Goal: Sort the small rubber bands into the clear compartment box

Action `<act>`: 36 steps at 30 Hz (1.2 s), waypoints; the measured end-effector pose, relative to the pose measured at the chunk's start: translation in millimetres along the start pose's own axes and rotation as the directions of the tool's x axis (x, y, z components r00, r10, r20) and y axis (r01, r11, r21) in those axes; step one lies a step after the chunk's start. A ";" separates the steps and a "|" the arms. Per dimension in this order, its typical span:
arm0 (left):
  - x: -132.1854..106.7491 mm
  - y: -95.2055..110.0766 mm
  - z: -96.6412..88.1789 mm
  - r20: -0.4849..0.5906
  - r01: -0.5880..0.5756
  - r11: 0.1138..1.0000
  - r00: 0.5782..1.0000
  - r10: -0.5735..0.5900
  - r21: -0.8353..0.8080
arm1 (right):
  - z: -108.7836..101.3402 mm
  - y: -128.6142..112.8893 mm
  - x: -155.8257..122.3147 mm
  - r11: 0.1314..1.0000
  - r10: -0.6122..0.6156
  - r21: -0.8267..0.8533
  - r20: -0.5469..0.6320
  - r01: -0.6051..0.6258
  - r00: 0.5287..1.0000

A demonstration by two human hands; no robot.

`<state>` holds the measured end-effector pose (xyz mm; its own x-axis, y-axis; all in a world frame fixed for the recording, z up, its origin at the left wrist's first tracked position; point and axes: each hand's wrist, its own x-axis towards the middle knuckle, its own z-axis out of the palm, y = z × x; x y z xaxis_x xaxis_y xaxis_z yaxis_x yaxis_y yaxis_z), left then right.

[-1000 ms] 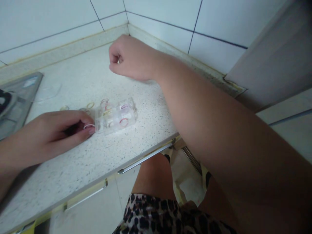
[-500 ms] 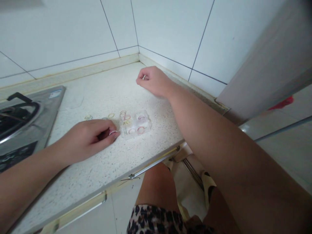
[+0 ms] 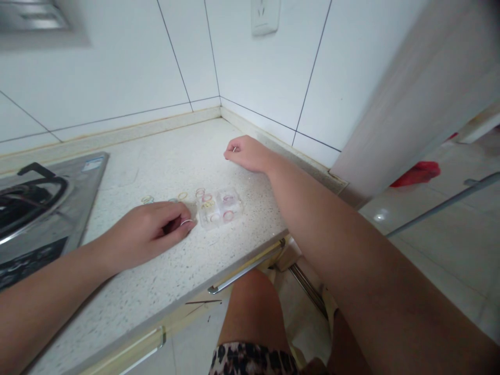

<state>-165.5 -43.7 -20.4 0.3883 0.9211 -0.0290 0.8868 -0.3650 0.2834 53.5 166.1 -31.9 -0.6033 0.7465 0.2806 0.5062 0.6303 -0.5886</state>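
A small clear plastic box (image 3: 220, 207) with compartments holding little coloured rings lies on the speckled countertop (image 3: 167, 156). My left hand (image 3: 150, 232) rests just left of the box, fingers pinched on a small white ring (image 3: 186, 222). My right hand (image 3: 247, 154) lies curled farther back near the wall corner, pinching something tiny that I cannot make out. Several loose coloured rings (image 3: 182, 196) lie on the counter behind my left hand.
A gas stove (image 3: 35, 200) sits at the left end of the counter. Tiled walls meet in a corner behind, with a wall socket (image 3: 265, 14) above. A door (image 3: 410, 88) stands at the right. Drawer handles (image 3: 242, 271) run under the counter's front edge.
The view has tilted up and pulled back, showing more wall and the socket. Both hands keep their pinches and stay about where they were on the counter.
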 end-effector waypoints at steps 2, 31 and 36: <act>0.5 -2.1 1.2 -0.011 -0.011 1.000 1.000 0.011 -0.002 | -0.1 -0.1 -0.3 1.000 0.008 -0.003 0.001 -0.008 1.000; 0.7 -4.5 1.4 -0.023 -0.019 1.000 1.000 0.019 0.014 | 0.1 2.4 0.2 0.999 0.031 0.015 0.012 -0.031 0.999; 2.2 -4.2 1.8 -0.010 -0.021 1.000 1.000 0.021 0.014 | 0.9 1.9 0.2 0.998 0.051 0.020 0.018 -0.051 0.999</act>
<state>-167.9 -40.3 -23.3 0.4048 0.9143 -0.0137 0.8818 -0.3863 0.2705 53.7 167.3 -33.6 -0.5877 0.7737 0.2367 0.5239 0.5868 -0.6174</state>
